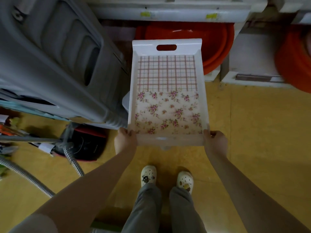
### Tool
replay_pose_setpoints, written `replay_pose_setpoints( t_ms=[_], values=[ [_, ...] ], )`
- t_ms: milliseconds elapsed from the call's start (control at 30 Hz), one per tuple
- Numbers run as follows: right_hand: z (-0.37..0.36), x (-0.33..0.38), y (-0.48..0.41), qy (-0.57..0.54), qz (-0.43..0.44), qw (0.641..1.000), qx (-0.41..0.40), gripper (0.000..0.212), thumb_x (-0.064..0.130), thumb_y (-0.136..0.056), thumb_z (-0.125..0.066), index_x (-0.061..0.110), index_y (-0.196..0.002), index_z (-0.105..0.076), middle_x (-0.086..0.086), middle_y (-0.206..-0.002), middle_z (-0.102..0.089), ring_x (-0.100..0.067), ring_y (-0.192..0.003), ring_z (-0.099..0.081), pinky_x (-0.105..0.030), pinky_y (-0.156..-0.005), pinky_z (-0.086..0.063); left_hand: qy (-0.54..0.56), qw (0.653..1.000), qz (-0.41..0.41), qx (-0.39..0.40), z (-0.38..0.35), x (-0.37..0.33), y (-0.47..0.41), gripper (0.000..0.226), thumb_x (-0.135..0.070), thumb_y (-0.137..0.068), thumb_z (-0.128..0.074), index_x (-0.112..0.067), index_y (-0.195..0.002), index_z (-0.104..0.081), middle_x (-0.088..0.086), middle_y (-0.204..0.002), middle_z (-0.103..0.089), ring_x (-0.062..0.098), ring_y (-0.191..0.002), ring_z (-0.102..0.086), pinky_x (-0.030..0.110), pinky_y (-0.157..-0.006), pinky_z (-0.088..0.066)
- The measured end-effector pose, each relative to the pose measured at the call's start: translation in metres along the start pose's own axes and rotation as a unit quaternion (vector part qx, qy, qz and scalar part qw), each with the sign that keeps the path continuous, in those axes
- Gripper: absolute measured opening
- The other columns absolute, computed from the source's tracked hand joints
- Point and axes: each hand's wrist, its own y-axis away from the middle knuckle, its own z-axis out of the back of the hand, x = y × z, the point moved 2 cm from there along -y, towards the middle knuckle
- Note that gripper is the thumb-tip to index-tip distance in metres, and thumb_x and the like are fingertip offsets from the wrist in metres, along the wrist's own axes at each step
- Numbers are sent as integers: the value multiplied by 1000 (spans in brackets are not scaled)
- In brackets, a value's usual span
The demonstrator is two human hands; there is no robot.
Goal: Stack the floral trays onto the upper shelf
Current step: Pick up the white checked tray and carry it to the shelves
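The tray (166, 101) is held up in the air in front of the person, its long side pointing away from the body, above the yellow floor (252, 132). It is white with raised walls. The far half of its base carries a red and grey check, the near half small pink flowers. A slot handle is cut in the far wall, and red shows through it. Nothing lies in the tray.

The left hand (125, 140) grips the near left corner, thumb lying on top of the rim and the fingers curled under, out of sight. The right hand (214, 142) grips the near right corner in the same way, thumb over the rim, knuckles bent round the wall. Both arms are bare and stretched forward.

The far end of the tray hangs over a red basin (202, 39), which sits under a white shelf (168, 12) with two yellow labels on its front edge. The tray is not on that shelf. A second red basin (292, 61) shows at the right edge, blurred. A white rounded thing (125, 101) peeks out under the tray's left wall; what it is cannot be told.

To the left stands a large grey moulded plastic piece (58, 56), close to the tray's left wall. Below it on the floor is a black and red vacuum (85, 145) with a ribbed hose (25, 175). Straight below the tray are the person's white clogs (149, 175) and grey trousers (168, 207).
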Motion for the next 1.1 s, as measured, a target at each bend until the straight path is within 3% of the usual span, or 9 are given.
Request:
replay_pose_setpoints(
  t_ms=[167,333,500,633,867,967,1100],
  values=[
    [10,31,8,-32,15,999,-23,28,33,-95,-48,6,-99,-56,1,-67,-52,-16,-54,-49,-23,-44,-31,12,999,-37,4,22,-20,-16,10,-17,-93,-43,-6,-94,-45,4,-73,-49,25,-68,-50,29,-47,-35],
    [19,65,1,-40,34,997,-51,36,34,-95,-48,1,-101,-61,-7,-72,-57,-19,-53,-49,-23,-44,-29,9,997,-83,2,42,-51,-38,12,-16,-93,-44,-4,-95,-44,7,-77,-48,29,-71,-50,39,-61,-43],
    [31,95,1,-72,51,993,-78,35,34,-95,-47,1,-95,-61,-2,-62,-49,-17,-49,-42,-22,-44,-24,38,991,-126,6,66,-85,-48,9,-14,-92,-44,-5,-92,-42,1,-70,-41,17,-58,-40,32,-49,-33],
    [42,125,3,-93,60,990,-82,31,32,-95,-47,10,-74,-50,-2,-57,-43,-16,-45,-37,-22,-44,-22,75,984,-159,14,89,-115,-56,9,-12,-91,-45,-3,-90,-43,3,-69,-42,16,-55,-38,29,-47,-30],
    [66,177,-9,-127,78,980,-134,27,27,-93,-51,4,-81,-57,-3,-59,-47,-18,-50,-41,-24,-46,-29,107,975,-194,18,110,-176,-80,16,-12,-93,-44,-13,-78,-39,-1,-68,-41,12,-56,-40,26,-46,-31],
    [77,192,-24,-150,78,975,-145,27,25,-92,-51,3,-78,-55,-4,-59,-45,-20,-52,-41,-27,-49,-29,110,974,-198,19,104,-202,-95,12,-11,-92,-45,-9,-81,-41,-2,-69,-42,21,-66,-49,31,-56,-42],
    [97,217,-57,-145,96,972,-160,42,21,-96,-43,11,-56,-37,-4,-53,-33,-18,-47,-30,-26,-45,-20,121,971,-205,24,88,-245,-116,8,-11,-92,-44,-4,-88,-45,8,-82,-51,33,-86,-59,44,-77,-54]
  ],
)
